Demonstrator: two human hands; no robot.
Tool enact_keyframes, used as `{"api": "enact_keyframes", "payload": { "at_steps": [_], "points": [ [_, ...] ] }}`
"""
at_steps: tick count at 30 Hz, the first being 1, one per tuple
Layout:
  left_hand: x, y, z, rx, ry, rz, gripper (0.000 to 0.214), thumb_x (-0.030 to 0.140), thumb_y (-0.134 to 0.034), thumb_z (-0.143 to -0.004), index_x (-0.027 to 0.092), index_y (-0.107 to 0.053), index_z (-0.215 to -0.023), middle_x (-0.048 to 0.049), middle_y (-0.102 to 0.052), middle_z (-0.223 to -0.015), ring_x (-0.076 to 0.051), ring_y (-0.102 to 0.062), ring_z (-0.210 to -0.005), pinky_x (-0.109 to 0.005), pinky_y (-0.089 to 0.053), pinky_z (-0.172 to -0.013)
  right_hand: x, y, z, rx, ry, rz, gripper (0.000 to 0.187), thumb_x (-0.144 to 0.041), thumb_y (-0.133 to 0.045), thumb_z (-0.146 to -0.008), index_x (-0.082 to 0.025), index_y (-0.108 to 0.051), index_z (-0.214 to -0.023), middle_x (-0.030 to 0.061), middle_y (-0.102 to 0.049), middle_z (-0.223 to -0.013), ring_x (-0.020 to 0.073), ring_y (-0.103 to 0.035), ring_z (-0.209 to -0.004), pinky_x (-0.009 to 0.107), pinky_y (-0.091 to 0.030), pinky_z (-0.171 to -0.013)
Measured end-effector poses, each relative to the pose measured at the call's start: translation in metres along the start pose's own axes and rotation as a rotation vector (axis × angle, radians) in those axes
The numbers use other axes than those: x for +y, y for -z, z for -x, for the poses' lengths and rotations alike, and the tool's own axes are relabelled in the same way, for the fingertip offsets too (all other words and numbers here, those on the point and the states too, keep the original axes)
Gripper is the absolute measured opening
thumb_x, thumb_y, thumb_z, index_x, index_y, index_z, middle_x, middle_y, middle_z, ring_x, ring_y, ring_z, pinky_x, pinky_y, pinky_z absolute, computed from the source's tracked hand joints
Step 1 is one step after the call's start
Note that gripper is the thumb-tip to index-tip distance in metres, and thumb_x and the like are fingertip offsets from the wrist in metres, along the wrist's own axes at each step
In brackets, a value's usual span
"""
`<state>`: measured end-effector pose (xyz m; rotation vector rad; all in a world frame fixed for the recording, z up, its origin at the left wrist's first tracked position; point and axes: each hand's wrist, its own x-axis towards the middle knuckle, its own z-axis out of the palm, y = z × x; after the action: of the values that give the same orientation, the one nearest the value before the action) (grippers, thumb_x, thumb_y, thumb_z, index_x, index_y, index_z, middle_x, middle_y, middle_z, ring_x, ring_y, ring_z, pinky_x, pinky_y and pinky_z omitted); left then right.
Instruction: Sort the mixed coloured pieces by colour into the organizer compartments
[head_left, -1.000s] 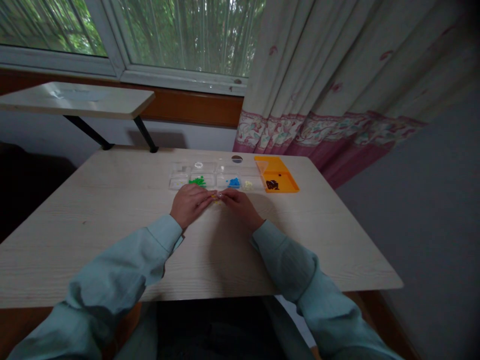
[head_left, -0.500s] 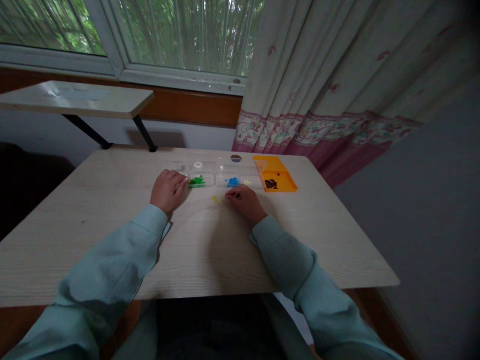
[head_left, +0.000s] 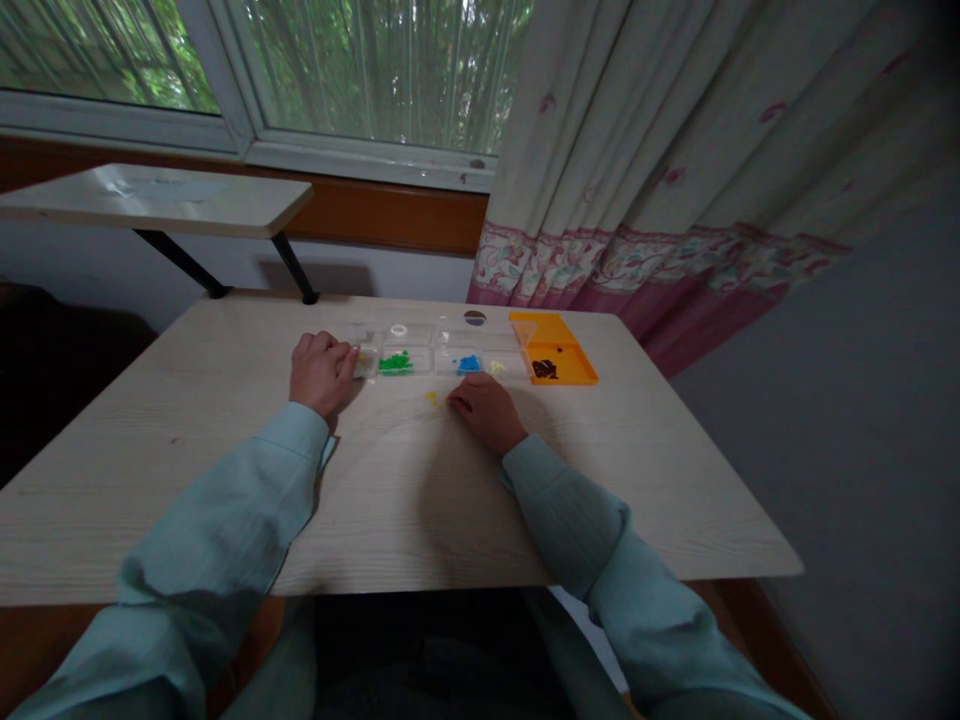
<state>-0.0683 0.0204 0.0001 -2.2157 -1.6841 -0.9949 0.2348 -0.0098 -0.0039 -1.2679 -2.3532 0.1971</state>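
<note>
My left hand (head_left: 322, 375) is at the left end of a clear plastic compartment box, its thumb and fingers curled together by a compartment with pale yellowish bits (head_left: 364, 358). What lies in its fingertips is too small to make out. To its right, small green pieces (head_left: 396, 362) fill part of one front compartment. Blue pieces (head_left: 469, 364) and pale cream pieces (head_left: 496, 368) lie in compartments further right. On the table in front of the box, my right hand (head_left: 487, 410) has its fingertips pinched together beside loose small yellow pieces (head_left: 432, 399); anything within that pinch is hidden.
An open orange case (head_left: 579, 368) with dark brown pieces (head_left: 544, 369) stands right of the clear box. Behind the box is a round dark spot (head_left: 475, 318) on the wooden table (head_left: 375, 500). A raised shelf (head_left: 217, 215) on black legs is at back left; a curtain (head_left: 570, 260) hangs behind.
My left hand has moved left, from beside the green pieces to the leftmost compartment. My right hand has shifted slightly, its fingertips closing together near the yellow pieces.
</note>
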Motion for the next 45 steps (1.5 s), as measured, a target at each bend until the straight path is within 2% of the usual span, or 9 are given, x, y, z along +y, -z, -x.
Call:
{"api": "enact_keyframes", "payload": {
  "at_steps": [7,15,21,26,29,35,40,43,45],
  "points": [
    [-0.003,0.001,0.001,0.018,0.042,-0.057,0.036,0.040,-0.045,-0.095,0.019,-0.064,-0.073,-0.0080,-0.049,-0.079,-0.024,-0.043,-0.083,-0.041,-0.035,-0.081,0.000,0.000,0.000,0.028,-0.026,-0.047,0.015,-0.019,-0.060,-0.087,-0.019,-0.074,-0.084,0.0084,-0.066,-0.087,0.0216,-0.056,-0.090,0.035,-0.043,-0.084],
    [-0.003,-0.002,0.001,0.093,0.013,0.010,0.034,0.037,-0.045,-0.096,0.018,-0.060,-0.073,-0.0062,-0.049,-0.077,-0.022,-0.046,-0.082,-0.039,-0.036,-0.081,-0.002,-0.004,-0.006,0.223,-0.308,-0.535,0.012,-0.028,-0.067,-0.080,-0.019,-0.074,-0.075,0.0026,-0.067,-0.076,0.0156,-0.059,-0.075,0.028,-0.044,-0.072],
    [0.045,-0.002,0.007,-0.011,-0.166,0.188,0.025,0.035,-0.047,-0.096,0.020,-0.066,-0.096,-0.0089,-0.060,-0.090,-0.025,-0.052,-0.090,-0.042,-0.041,-0.082,-0.017,-0.005,-0.006,0.096,-0.523,-1.024,0.032,-0.049,-0.070,-0.072,-0.018,-0.071,-0.080,-0.0065,-0.048,-0.049,0.0092,-0.040,-0.045,0.024,-0.028,-0.046],
    [0.092,-0.001,0.017,-0.072,-0.299,0.334,0.026,0.036,-0.051,-0.096,0.022,-0.066,-0.111,-0.0081,-0.064,-0.095,-0.022,-0.054,-0.094,-0.039,-0.043,-0.084,-0.032,-0.001,-0.004,0.001,-0.590,-1.300,0.037,-0.049,-0.074,-0.064,-0.017,-0.066,-0.081,-0.0093,-0.042,-0.047,0.0059,-0.032,-0.041,0.022,-0.019,-0.040],
    [0.103,-0.004,0.021,-0.055,-0.311,0.392,0.027,0.036,-0.052,-0.096,0.024,-0.068,-0.113,-0.0070,-0.067,-0.094,-0.021,-0.055,-0.091,-0.038,-0.044,-0.082,-0.037,0.001,-0.003,-0.057,-0.576,-1.363,0.037,-0.049,-0.075,-0.065,-0.017,-0.064,-0.079,-0.0094,-0.042,-0.048,0.0049,-0.030,-0.042,0.021,-0.016,-0.039],
    [0.102,-0.005,0.020,0.022,-0.287,0.488,0.024,0.038,-0.055,-0.094,0.024,-0.073,-0.104,-0.0046,-0.072,-0.086,-0.018,-0.059,-0.082,-0.035,-0.047,-0.075,-0.044,0.001,-0.002,-0.106,-0.588,-1.501,0.039,-0.047,-0.080,-0.061,-0.017,-0.062,-0.077,-0.0102,-0.039,-0.051,0.0037,-0.027,-0.044,0.020,-0.015,-0.041],
    [0.098,-0.002,0.018,0.027,-0.267,0.470,0.027,0.040,-0.052,-0.095,0.025,-0.074,-0.096,-0.0045,-0.072,-0.084,-0.018,-0.060,-0.080,-0.036,-0.047,-0.074,-0.035,-0.001,-0.003,-0.126,-0.511,-1.376,0.037,-0.052,-0.071,-0.071,-0.018,-0.067,-0.084,-0.0091,-0.040,-0.050,0.0058,-0.030,-0.043,0.021,-0.019,-0.042],
    [0.087,-0.002,0.015,0.037,-0.241,0.409,0.028,0.040,-0.051,-0.095,0.022,-0.072,-0.088,-0.0055,-0.071,-0.082,-0.019,-0.059,-0.080,-0.037,-0.046,-0.076,-0.018,-0.002,-0.006,0.050,-0.427,-1.054,0.033,-0.050,-0.063,-0.079,-0.019,-0.071,-0.088,-0.0057,-0.048,-0.054,0.0091,-0.040,-0.048,0.023,-0.030,-0.048],
    [0.076,-0.002,0.012,0.049,-0.209,0.357,0.030,0.041,-0.050,-0.096,0.021,-0.069,-0.082,-0.0054,-0.069,-0.079,-0.020,-0.058,-0.078,-0.037,-0.044,-0.075,-0.006,-0.003,-0.006,0.196,-0.343,-0.763,0.025,-0.042,-0.062,-0.083,-0.019,-0.073,-0.085,-0.0007,-0.058,-0.066,0.0127,-0.051,-0.062,0.026,-0.039,-0.059]
  ]
}}
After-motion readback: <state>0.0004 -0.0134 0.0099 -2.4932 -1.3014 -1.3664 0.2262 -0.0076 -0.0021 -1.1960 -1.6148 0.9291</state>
